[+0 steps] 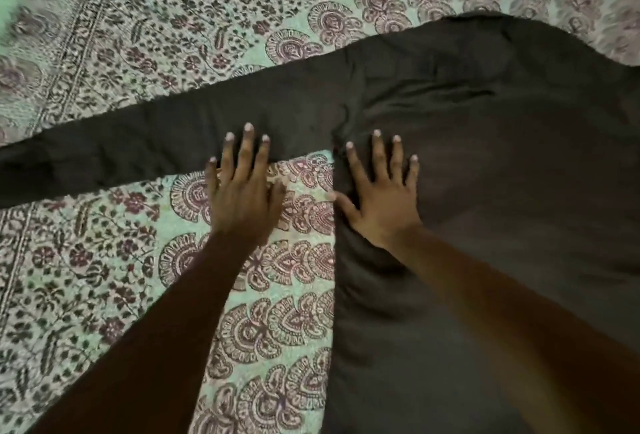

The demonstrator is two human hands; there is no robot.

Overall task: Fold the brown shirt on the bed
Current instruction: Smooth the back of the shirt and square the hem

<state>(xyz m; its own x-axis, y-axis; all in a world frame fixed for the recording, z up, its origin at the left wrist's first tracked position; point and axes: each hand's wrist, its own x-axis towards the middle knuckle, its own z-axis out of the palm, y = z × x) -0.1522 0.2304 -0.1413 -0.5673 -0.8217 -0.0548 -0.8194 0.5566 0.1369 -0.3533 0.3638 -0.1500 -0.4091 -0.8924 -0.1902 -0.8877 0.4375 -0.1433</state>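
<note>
One brown shirt (pixel 485 143) lies spread flat on the patterned bedspread (pixel 104 278). One sleeve (pixel 138 146) is in view, stretched leftward. Two hands: left hand (pixel 242 194) and right hand (pixel 381 201), both pressing flat, fingers straight, gripping nothing. Risk: armpit creases may be folded in unless smoothed.

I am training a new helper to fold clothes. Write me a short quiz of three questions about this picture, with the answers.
1. True or false: the left hand grips the sleeve of the brown shirt.
2. The right hand rests on: A the shirt's body; B a pillow; C a book.
3. Fill in: the sleeve stretches toward the ___ edge of the picture.

Key
1. False: its fingers lie straight and flat.
2. A
3. left
</note>
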